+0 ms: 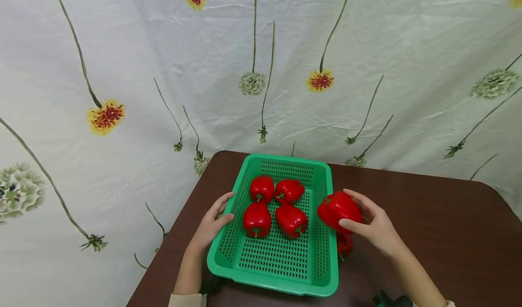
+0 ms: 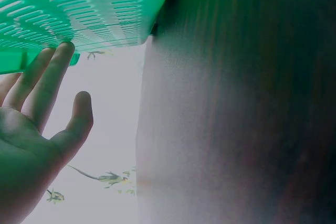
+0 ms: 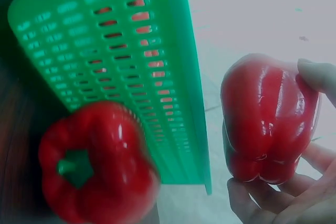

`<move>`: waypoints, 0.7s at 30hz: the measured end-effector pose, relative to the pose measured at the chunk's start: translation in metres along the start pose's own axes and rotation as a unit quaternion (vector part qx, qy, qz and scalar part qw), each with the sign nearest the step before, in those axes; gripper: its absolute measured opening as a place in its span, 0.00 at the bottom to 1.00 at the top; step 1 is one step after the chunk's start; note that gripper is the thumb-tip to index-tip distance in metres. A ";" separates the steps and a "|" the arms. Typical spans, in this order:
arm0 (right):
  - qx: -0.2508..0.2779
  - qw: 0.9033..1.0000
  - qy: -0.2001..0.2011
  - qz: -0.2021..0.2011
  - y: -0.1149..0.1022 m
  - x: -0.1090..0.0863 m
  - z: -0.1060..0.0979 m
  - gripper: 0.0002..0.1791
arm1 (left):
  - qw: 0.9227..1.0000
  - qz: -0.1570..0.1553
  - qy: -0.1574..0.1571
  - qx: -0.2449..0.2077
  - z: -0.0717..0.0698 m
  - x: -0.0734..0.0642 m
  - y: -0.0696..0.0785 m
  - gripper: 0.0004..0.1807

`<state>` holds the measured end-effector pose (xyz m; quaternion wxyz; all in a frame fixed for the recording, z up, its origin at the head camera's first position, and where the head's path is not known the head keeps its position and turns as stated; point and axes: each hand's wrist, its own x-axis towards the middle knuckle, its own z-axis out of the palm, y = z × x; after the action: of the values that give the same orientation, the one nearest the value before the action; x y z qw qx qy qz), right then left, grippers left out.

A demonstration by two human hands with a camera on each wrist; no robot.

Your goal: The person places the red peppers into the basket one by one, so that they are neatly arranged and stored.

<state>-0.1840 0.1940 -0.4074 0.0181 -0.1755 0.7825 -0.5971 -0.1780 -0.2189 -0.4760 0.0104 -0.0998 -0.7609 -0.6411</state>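
Note:
My right hand (image 1: 377,227) holds a red bell pepper (image 1: 339,211) above the right rim of a green slotted plastic basket (image 1: 271,286). Fingers and thumb lie around the pepper's sides in the right wrist view. Inside the basket sit several more red bell peppers, among them one at the front left (image 1: 257,219) and one at the front right (image 1: 291,221). My left hand (image 1: 213,223) rests its fingertips against the basket's left side, fingers fairly straight and thumb spread apart. Another red bell pepper (image 3: 100,163) lies on the table just outside the basket's right wall, partly hidden in the head view.
The dark brown table (image 1: 428,225) extends far to the right of the basket. Behind it hangs a pale cloth (image 1: 228,49) printed with flowers. A dark object with a green part (image 1: 391,299) shows by the right forearm at the front edge.

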 end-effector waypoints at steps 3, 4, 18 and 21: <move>0.004 1.000 -0.009 -0.001 -0.003 0.001 0.005 0.34 | 1.000 -0.003 0.000 -0.001 0.000 0.000 0.000 0.31; 0.006 1.000 -0.011 -0.002 -0.003 0.001 0.007 0.34 | 1.000 -0.003 0.000 -0.001 0.000 0.000 0.000 0.31; 0.035 0.998 -0.041 -0.017 -0.010 0.006 0.028 0.33 | 1.000 -0.007 0.001 0.003 0.000 0.000 0.001 0.31; 0.036 0.998 -0.049 -0.021 -0.011 0.008 0.031 0.34 | 1.000 -0.006 0.001 0.002 0.000 0.000 0.001 0.31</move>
<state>-0.1808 0.1605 -0.4041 0.0503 -0.2196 0.7547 -0.6162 -0.1777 -0.2185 -0.4749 0.0073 -0.0943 -0.7626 -0.6399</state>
